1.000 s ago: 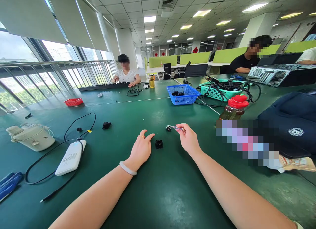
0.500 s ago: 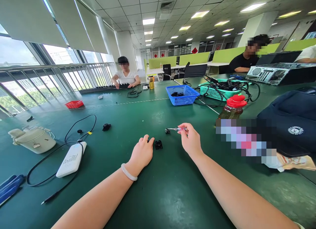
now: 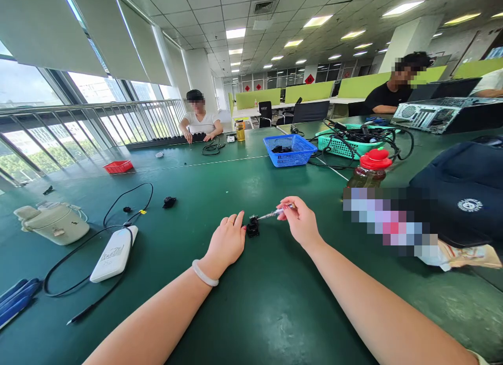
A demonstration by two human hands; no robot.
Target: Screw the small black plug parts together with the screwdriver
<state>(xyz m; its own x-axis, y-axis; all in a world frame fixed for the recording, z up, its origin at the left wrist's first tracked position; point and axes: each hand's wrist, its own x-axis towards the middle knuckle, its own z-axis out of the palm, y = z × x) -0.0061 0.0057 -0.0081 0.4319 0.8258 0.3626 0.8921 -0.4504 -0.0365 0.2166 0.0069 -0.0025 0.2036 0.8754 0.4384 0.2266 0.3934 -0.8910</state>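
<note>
On the big green table point(image 3: 251, 302), the left hand point(image 3: 227, 243) rests with its fingers touching a small black plastic part point(image 3: 252, 228). The right hand point(image 3: 301, 222) pinches a thin silver screwdriver point(image 3: 271, 214), its tip on that part.

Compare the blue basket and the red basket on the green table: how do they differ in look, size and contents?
The blue basket looks larger and deeper than the red basket, which is low and shallow. The blue basket holds dark parts; what lies in the red basket cannot be seen. The blue basket stands right of the table's middle, the red basket far left near the railing. Both are open-topped plastic baskets resting on the same table.
</note>
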